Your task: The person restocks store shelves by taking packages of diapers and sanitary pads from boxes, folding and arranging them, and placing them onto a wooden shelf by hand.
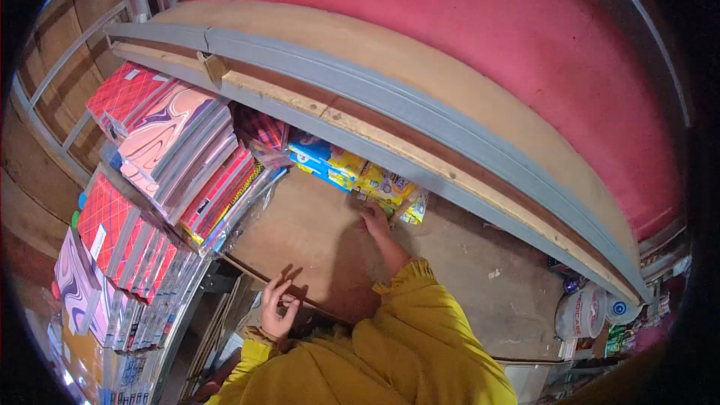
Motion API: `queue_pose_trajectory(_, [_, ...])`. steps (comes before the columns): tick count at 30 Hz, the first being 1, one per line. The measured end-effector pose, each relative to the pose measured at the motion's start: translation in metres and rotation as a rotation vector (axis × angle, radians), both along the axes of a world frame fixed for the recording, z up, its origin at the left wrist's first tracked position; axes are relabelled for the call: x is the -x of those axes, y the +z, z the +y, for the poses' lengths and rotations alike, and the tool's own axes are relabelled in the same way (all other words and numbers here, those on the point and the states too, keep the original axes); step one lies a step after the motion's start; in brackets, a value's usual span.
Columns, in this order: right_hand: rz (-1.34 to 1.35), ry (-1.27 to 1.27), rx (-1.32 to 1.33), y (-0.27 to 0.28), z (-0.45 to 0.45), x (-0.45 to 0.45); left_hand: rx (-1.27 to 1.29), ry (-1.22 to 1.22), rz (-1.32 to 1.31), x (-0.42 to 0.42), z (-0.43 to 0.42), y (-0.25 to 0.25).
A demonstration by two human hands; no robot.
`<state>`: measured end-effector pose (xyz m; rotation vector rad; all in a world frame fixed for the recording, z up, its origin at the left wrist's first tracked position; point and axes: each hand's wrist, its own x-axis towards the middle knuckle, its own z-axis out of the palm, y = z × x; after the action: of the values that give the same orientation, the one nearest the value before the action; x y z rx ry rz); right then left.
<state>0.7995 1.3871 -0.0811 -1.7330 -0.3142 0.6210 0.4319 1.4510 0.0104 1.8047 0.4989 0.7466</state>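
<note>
My right hand (376, 221) reaches over the brown wooden shelf board (300, 217), its fingers slightly bent and just below the yellow packets (384, 184). Whether the fingertips touch a packet is hard to see; no held thing shows. Beside those packets lie blue-and-yellow packets (324, 161), in a row against the shelf's grey back rail. A loose yellow-and-white packet (415, 208) rests to the right of my hand. My left hand (278, 308) is raised near the board's front edge, fingers apart, with nothing in it.
Stacks of shiny-covered books (180, 142) stand at the left, with more book piles (124, 232) lower down. A grey rail (420, 154) runs across the back below a red wall (450, 22). At the right sits a translucent plastic tub (579, 312) among small goods.
</note>
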Motion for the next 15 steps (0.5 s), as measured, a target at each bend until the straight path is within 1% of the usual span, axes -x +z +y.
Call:
queue_pose_trajectory(1, [0.019,0.007,0.03,0.009,-0.007,0.01,-0.021,-0.003,0.007,0.002,-0.002,-0.004])
queue_pose_trajectory(3, [0.009,0.03,-0.045,0.001,-0.031,0.032,0.023,-0.049,-0.019,-0.001,-0.009,-0.004])
queue_pose_trajectory(5, [0.035,0.065,-0.093,0.008,-0.056,0.051,0.096,-0.119,-0.023,-0.01,-0.015,0.004])
queue_pose_trajectory(7, [0.108,0.109,-0.105,0.044,-0.088,0.08,0.054,-0.193,-0.068,-0.026,-0.022,0.006])
queue_pose_trajectory(9, [0.126,0.062,-0.136,0.045,-0.127,0.093,0.018,-0.292,-0.104,-0.042,-0.033,0.002])
queue_pose_trajectory(11, [0.129,0.006,-0.158,0.053,-0.166,0.109,0.012,-0.394,-0.071,-0.055,-0.047,0.021])
queue_pose_trajectory(15, [0.047,-0.173,-0.209,0.093,-0.245,0.156,0.019,-0.626,-0.033,-0.071,-0.089,0.036])
